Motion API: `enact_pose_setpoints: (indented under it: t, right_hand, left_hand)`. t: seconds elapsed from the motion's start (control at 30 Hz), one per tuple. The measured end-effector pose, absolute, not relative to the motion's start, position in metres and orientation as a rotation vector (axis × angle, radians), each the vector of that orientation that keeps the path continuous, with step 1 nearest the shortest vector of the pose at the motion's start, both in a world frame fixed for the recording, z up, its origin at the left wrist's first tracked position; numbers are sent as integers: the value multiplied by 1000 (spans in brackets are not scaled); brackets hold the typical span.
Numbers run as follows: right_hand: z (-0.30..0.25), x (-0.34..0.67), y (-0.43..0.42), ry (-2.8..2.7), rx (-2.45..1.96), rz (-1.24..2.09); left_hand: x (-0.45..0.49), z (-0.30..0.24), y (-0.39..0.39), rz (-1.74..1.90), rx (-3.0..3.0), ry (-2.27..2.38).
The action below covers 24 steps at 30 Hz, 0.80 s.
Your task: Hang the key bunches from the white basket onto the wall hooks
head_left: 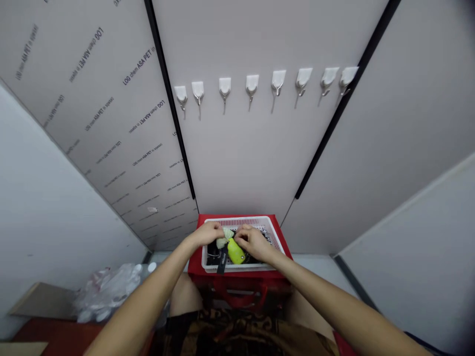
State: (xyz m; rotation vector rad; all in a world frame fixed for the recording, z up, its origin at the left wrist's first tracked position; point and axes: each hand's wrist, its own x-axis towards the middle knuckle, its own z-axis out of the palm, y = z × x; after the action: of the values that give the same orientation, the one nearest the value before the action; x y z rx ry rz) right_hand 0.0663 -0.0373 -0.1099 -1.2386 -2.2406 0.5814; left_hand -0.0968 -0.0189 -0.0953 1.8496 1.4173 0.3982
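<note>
A white mesh basket (272, 232) rests on a red box (241, 282) in front of me. Both my hands reach into it. My left hand (208, 232) is closed on a pale green piece (224, 236) at the basket's left. My right hand (253, 241) is closed beside a yellow-green oval object (236, 251), which has a black strap (222, 259) hanging over the basket's front rim. Dark items lie in the basket under my hands and are mostly hidden.
A row of several white wall hooks (252, 84) runs across the grey panel above the basket; nothing hangs on them. A crumpled clear plastic bag (106, 291) lies on the floor at lower left beside a flat board (40, 299).
</note>
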Motion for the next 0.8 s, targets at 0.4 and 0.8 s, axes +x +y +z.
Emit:
enact_pose_setpoints:
  t: [0.4, 0.8]
  right_hand:
    - [-101, 52, -22, -2650, -1633, 111]
    - [-23, 80, -4, -2385, -1233, 1009]
  left_hand:
    - [-83, -97, -20, 411, 1775, 1545]
    - [-75, -71, -26, 833, 1626, 1027]
